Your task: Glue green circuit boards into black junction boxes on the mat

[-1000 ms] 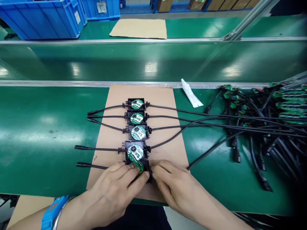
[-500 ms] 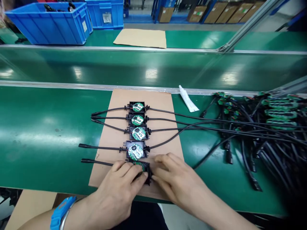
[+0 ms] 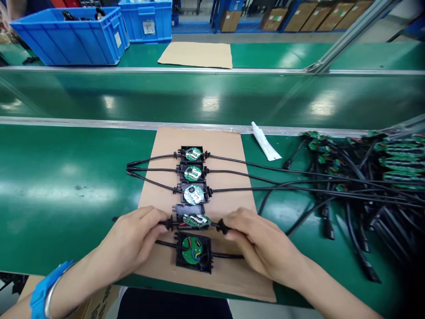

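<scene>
I am counting five black boxes [image 3: 193, 194], each carrying one round green circuit board, lying in a column on a cardboard sheet [image 3: 229, 146] on the tabletop [image 3: 66, 186]. My left hand [image 3: 133, 237] and right hand [image 3: 262, 241] are gripping the fourth box [image 3: 189, 211] by its cable on either side, its board [image 3: 195, 220] sitting tilted. A white tube [image 3: 264, 141] and a tangled cable pile [image 3: 375, 177] are lying off right.
</scene>
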### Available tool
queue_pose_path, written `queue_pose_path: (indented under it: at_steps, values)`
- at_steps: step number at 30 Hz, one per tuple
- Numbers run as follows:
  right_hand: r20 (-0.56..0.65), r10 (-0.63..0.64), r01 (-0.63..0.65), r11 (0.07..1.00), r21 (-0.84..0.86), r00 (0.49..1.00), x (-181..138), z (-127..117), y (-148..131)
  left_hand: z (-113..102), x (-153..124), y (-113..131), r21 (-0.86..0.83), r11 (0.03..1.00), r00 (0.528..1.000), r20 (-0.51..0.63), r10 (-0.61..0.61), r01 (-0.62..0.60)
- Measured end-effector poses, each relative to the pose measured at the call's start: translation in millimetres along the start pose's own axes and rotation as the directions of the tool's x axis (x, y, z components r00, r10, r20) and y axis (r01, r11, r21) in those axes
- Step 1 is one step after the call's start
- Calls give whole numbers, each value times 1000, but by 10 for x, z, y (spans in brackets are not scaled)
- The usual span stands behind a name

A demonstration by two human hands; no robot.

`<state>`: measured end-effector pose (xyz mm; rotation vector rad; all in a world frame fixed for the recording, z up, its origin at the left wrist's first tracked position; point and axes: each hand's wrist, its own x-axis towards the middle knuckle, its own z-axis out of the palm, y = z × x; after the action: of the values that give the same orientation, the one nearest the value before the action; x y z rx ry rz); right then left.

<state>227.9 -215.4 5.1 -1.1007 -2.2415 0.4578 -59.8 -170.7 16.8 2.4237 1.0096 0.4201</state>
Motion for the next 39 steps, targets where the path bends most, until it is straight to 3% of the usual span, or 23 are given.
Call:
queue_pose_path:
  at_steps: [6,13,18,23,26,28,30,33,35,37,39]
  values:
    - [276,119,-86,988,-126,954,123,-195,-262,9,4,59,29,1000,1000,11,-10,9]
    - [322,269,-189,947,-259,908,284,-10,-215,125,246,55,145,989,999,47,-27,20]
    - [422,343,-248,932,-263,839,358,28,-256,144,256,50,130,991,997,50,-51,44]
    - [483,285,-170,948,-269,828,399,102,-253,117,232,-4,46,995,992,95,-89,85]
    - [479,251,-97,941,-323,841,391,190,-226,99,251,-43,38,999,998,54,-36,34]
    - [459,240,-78,936,-343,856,378,238,-216,104,258,-41,133,991,999,46,22,-28]
    - [436,229,-72,935,-348,870,366,262,-214,129,256,1,308,944,990,111,83,-113]
    - [443,211,-54,938,-341,871,364,262,-220,176,254,107,580,771,955,270,121,-262]
    - [461,207,-37,936,-351,863,377,255,-225,187,259,155,669,673,939,325,115,-314]
    - [463,201,-17,928,-372,863,397,256,-230,171,253,161,678,674,946,304,109,-295]
    - [445,189,-1,921,-391,875,415,265,-238,149,222,142,631,744,972,203,115,-220]
